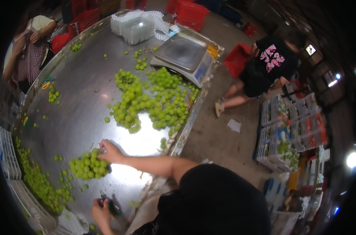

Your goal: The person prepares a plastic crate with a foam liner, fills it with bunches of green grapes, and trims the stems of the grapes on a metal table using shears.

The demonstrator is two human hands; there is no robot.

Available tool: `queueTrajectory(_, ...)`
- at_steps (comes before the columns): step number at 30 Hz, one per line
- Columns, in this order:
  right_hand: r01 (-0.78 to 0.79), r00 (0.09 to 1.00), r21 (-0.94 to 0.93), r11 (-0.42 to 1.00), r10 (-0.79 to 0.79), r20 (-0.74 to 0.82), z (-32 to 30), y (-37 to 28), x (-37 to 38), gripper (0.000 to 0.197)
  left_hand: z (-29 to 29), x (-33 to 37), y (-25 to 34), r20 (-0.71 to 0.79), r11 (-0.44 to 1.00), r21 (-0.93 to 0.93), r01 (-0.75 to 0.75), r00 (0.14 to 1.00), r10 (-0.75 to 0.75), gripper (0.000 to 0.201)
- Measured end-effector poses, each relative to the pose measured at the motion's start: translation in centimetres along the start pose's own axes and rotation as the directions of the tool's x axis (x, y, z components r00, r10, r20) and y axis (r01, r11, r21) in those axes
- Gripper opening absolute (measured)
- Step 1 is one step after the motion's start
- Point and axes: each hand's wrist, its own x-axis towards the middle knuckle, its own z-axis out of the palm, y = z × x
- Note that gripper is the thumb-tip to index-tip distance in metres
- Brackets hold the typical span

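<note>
My right hand [112, 152] is closed at the top of a bunch of green grapes [88, 164], pinching its stem end just above the metal table [80, 129]. Nearer the lower edge, my left hand [102, 212] is closed around a small pair of scissors [114, 208]; their dark handle and metal tip show, somewhat blurred. A large heap of grape bunches [154, 100] lies beyond my right hand. Loose grapes [48, 192] are spread along the left side of the table, several of them close to the held bunch.
A weighing scale [182, 51] stands at the far right corner, beside clear plastic boxes [136, 29]. Orange-handled scissors [46, 85] lie near the left edge. White crates [7, 152] line the near left. One person [29, 47] stands across the table; another [270, 62] bends by stacked crates [291, 129].
</note>
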Motion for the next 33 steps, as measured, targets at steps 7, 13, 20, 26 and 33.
queueTrajectory(7,0.219,0.964,-0.1,0.971,-0.231,-0.13,1.2,-0.3,-1.0,0.008,0.2,0.1,0.5,0.032,1.0,-0.011,-0.026,0.999,0.026,0.026)
queueTrajectory(13,0.605,0.76,-0.251,0.756,-0.642,-0.099,-0.5,-3.0,-1.3,0.009,0.0,0.5,0.0,-0.008,0.996,-0.081,-0.025,1.0,0.025,0.025)
queueTrajectory(20,0.425,0.904,0.111,0.898,-0.428,-0.005,-5.3,-6.5,-2.4,0.01,0.7,1.8,-0.4,0.032,0.811,-0.586,-0.002,0.999,0.026,0.037)
queueTrajectory(26,0.584,0.785,0.274,0.764,-0.618,0.051,-3.5,-9.7,-5.1,0.007,-1.4,1.4,5.4,0.239,-0.156,-0.956,0.249,0.968,0.079,0.07)
queueTrajectory(33,0.62,0.731,0.257,0.741,-0.665,0.153,-4.3,-10.4,-8.2,0.008,-0.3,0.6,7.3,0.344,-0.308,-0.884,0.352,0.935,0.082,0.071)
